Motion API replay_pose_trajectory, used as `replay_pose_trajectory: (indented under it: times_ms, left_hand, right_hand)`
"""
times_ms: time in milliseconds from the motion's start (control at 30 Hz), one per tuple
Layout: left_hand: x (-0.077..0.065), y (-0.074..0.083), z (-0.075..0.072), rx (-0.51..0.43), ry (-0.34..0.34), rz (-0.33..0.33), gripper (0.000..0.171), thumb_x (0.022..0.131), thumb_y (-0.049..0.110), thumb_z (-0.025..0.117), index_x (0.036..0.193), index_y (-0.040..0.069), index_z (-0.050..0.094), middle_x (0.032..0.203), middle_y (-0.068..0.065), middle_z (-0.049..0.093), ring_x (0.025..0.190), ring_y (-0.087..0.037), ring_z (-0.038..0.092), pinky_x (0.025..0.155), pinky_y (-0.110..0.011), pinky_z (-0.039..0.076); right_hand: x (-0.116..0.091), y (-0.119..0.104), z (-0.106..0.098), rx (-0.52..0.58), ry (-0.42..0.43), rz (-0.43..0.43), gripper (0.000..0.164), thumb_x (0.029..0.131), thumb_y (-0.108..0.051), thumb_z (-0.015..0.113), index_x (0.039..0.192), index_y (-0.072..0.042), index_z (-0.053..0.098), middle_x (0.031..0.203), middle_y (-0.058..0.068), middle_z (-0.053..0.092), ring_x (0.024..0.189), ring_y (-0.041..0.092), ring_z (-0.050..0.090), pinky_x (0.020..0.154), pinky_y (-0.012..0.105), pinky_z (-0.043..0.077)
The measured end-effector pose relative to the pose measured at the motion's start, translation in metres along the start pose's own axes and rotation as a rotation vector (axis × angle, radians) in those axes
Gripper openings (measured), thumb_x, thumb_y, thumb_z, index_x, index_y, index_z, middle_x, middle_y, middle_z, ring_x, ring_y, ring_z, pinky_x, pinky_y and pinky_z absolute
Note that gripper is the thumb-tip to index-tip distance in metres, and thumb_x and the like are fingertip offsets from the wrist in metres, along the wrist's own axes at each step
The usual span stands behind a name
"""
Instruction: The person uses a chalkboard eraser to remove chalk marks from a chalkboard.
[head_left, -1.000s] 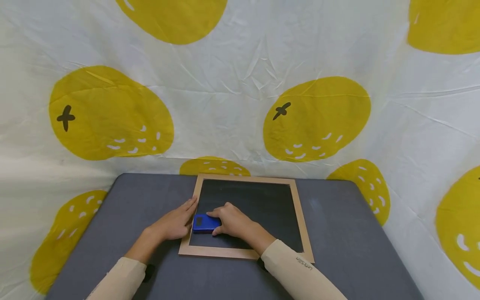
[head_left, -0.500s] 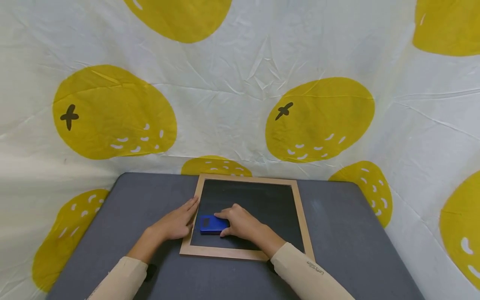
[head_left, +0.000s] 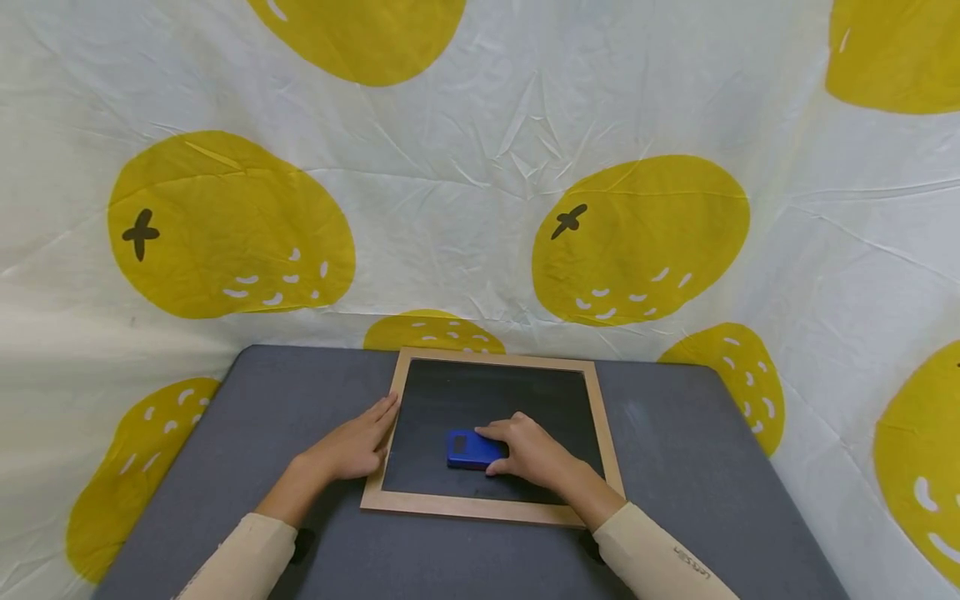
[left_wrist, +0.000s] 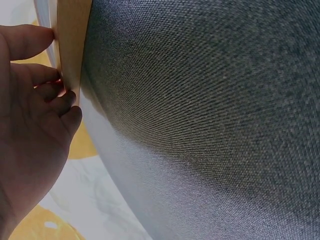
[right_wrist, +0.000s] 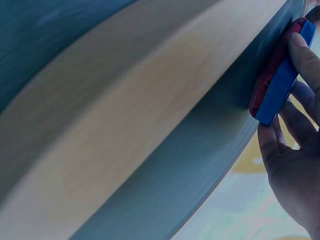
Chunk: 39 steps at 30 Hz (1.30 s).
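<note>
A blackboard (head_left: 525, 400) in a light wooden frame (head_left: 495, 507) lies flat on the grey table. My right hand (head_left: 532, 450) grips a blue eraser (head_left: 472, 450) by its right end, thumb on the near side and fingers on the far side. In the right wrist view the eraser (right_wrist: 281, 85) shows a dark red pad under its blue back, turned to the dark board. My left hand (head_left: 356, 442) rests with extended fingers against the frame's left side. From the left wrist, the hand's (left_wrist: 30, 125) fingertips touch the frame's wooden edge (left_wrist: 72, 40).
The grey table (head_left: 712, 500) reaches past the blackboard on both sides and in front. Behind it hangs a white cloth (head_left: 450, 233) printed with large yellow fruit, which also hangs along the left and right sides.
My right hand has slid the eraser rightward across the board, from near the left frame toward the middle. The left hand has stayed at the frame. The view has shifted slightly.
</note>
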<state>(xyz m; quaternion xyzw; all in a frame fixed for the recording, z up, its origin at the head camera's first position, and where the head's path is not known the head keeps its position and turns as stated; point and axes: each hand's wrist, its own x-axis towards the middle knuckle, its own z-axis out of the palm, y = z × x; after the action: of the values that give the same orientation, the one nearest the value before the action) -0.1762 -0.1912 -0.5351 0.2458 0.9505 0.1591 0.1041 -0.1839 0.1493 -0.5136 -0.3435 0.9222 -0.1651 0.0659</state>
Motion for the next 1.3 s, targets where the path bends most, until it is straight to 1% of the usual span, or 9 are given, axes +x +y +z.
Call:
replay_pose_trajectory:
  times_ms: [233,333,500,567,667,767,933,1133,1300]
  left_hand:
    - [0.0,-0.001,0.001,-0.002,0.003,-0.003,0.076,0.098,0.013,0.053,0.163,-0.004,0.018,0.172,-0.02,0.015,0.158,-0.038,0.022,0.123,-0.054,0.031]
    - [-0.001,0.0,0.0,-0.006,0.002,-0.001,0.075,0.098,0.013,0.053,0.163,-0.004,0.018,0.172,-0.02,0.015,0.158,-0.039,0.022,0.123,-0.054,0.031]
    - [0.0,0.001,0.0,-0.011,-0.004,-0.005,0.075,0.099,0.013,0.052,0.163,-0.003,0.017,0.173,-0.019,0.014,0.158,-0.037,0.021,0.123,-0.054,0.031]
    - [0.0,0.002,0.0,-0.009,-0.008,-0.003,0.075,0.099,0.014,0.052,0.164,-0.002,0.017,0.173,-0.018,0.013,0.159,-0.037,0.02,0.123,-0.054,0.031]
    - [0.001,0.003,-0.001,-0.009,-0.008,0.005,0.075,0.099,0.014,0.052,0.163,-0.003,0.017,0.172,-0.019,0.014,0.158,-0.037,0.021,0.123,-0.054,0.031]
    - [0.001,0.003,0.0,-0.006,-0.006,0.007,0.075,0.099,0.014,0.052,0.163,-0.003,0.018,0.172,-0.02,0.015,0.158,-0.038,0.021,0.123,-0.054,0.031]
    - [0.0,0.002,0.001,0.004,-0.008,0.007,0.074,0.099,0.015,0.052,0.163,-0.004,0.018,0.172,-0.019,0.015,0.158,-0.037,0.021,0.123,-0.053,0.031]
    - [-0.001,0.002,0.001,0.0,-0.008,0.004,0.074,0.099,0.015,0.052,0.163,-0.003,0.019,0.172,-0.019,0.015,0.158,-0.038,0.021,0.123,-0.053,0.031]
    - [-0.003,0.002,0.0,0.0,-0.004,0.0,0.074,0.099,0.013,0.052,0.163,-0.004,0.018,0.172,-0.019,0.014,0.158,-0.038,0.021,0.123,-0.054,0.031]
  right_hand:
    - [-0.028,0.026,-0.006,-0.003,0.028,0.09,0.066,0.082,-0.038,0.087,0.14,-0.015,0.067,0.137,0.013,0.069,0.104,0.024,0.062,0.086,0.04,0.054]
    - [-0.04,0.037,-0.008,-0.007,0.05,0.123,0.066,0.081,-0.036,0.088,0.14,-0.014,0.067,0.136,0.014,0.069,0.106,0.026,0.063,0.088,0.044,0.054]
    - [-0.059,0.056,-0.012,-0.002,0.083,0.171,0.066,0.08,-0.035,0.089,0.139,-0.013,0.067,0.135,0.012,0.07,0.108,0.026,0.064,0.091,0.045,0.055]
    - [-0.066,0.065,-0.013,-0.004,0.095,0.179,0.066,0.081,-0.035,0.088,0.139,-0.011,0.068,0.134,0.012,0.071,0.109,0.028,0.066,0.091,0.046,0.056]
    - [-0.077,0.075,-0.016,0.007,0.116,0.192,0.065,0.08,-0.033,0.089,0.138,-0.009,0.068,0.132,0.014,0.071,0.112,0.032,0.067,0.094,0.051,0.055]
    - [-0.085,0.082,-0.019,0.007,0.133,0.205,0.065,0.08,-0.032,0.089,0.136,-0.008,0.069,0.129,0.015,0.072,0.111,0.035,0.067,0.094,0.055,0.054]
    - [-0.093,0.089,-0.021,0.014,0.125,0.241,0.066,0.08,-0.033,0.089,0.137,-0.009,0.068,0.13,0.014,0.072,0.106,0.031,0.064,0.093,0.054,0.054]
    - [-0.094,0.089,-0.021,0.037,0.118,0.27,0.066,0.08,-0.035,0.089,0.138,-0.011,0.068,0.13,0.013,0.072,0.102,0.027,0.062,0.089,0.051,0.055]
    - [-0.091,0.085,-0.021,0.079,0.135,0.312,0.065,0.081,-0.037,0.088,0.139,-0.013,0.067,0.133,0.015,0.07,0.105,0.029,0.063,0.089,0.051,0.056]
